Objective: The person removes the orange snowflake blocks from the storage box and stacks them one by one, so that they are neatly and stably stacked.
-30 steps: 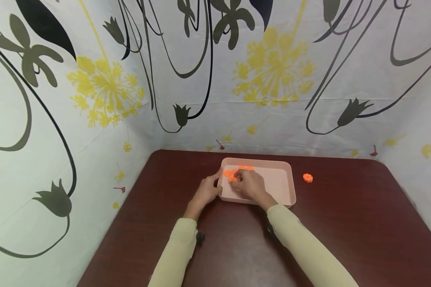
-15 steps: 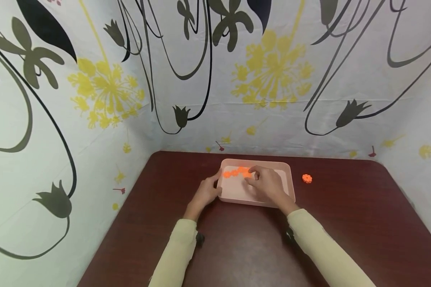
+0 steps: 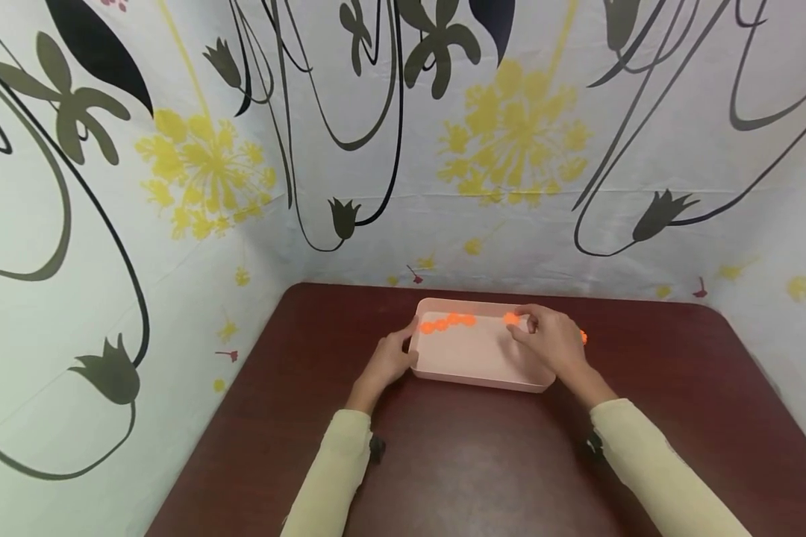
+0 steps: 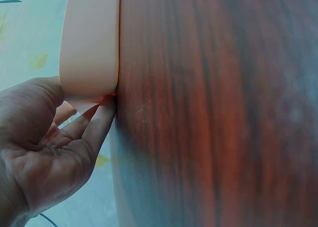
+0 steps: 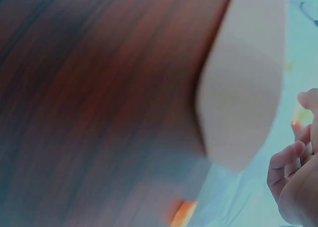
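Observation:
The left hand (image 3: 384, 363) grips the left side of a pink tray (image 3: 483, 380); in the left wrist view its fingers (image 4: 102, 120) touch the end of the tray (image 4: 92, 43). Inside the tray, several small orange pieces (image 3: 446, 321) form a slanting row at the back left. Over the tray's right part, the right hand (image 3: 556, 344) pinches one orange piece (image 3: 511, 318) between thumb and finger. From the right wrist, this hand (image 5: 298, 177) shows at the right edge, a sliver of orange (image 5: 296, 113) at its fingertips.
Another orange piece (image 3: 583, 337) lies on the dark red table (image 3: 672, 388) just right of the tray, partly hidden by the right hand; the right wrist view also catches it (image 5: 184, 214). Patterned cloth (image 3: 524, 253) hangs behind and left of the table.
The right hand has moved rightward across the tray, from the cluster of orange pieces to the right part, with an orange piece at its fingers. The left hand keeps its grip on the tray.

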Motion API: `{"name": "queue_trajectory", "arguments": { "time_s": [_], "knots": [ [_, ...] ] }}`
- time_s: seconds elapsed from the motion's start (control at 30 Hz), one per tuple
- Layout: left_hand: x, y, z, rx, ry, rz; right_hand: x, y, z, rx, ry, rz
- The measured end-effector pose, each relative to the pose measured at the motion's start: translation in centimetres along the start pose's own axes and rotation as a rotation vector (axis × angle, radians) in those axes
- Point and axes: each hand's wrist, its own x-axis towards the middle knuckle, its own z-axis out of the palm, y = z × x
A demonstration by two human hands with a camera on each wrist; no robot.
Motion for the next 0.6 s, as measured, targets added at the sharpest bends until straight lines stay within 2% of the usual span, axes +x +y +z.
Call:
{"name": "queue_trajectory", "arguments": {
  "time_s": [0.23,0.43,0.6],
  "knots": [
    [-0.1,0.3,0.1,0.005,0.002,-0.018,-1.0,3.8,-1.3,-0.002,0.072,0.065],
    [-0.2,0.4,0.1,0.009,0.001,-0.031,-1.6,6.3,-2.6,-0.045,0.059,0.137],
    [-0.2,0.3,0.0,0.004,0.000,-0.017,-1.9,8.3,-3.5,-0.083,0.039,0.187]
  ]
}}
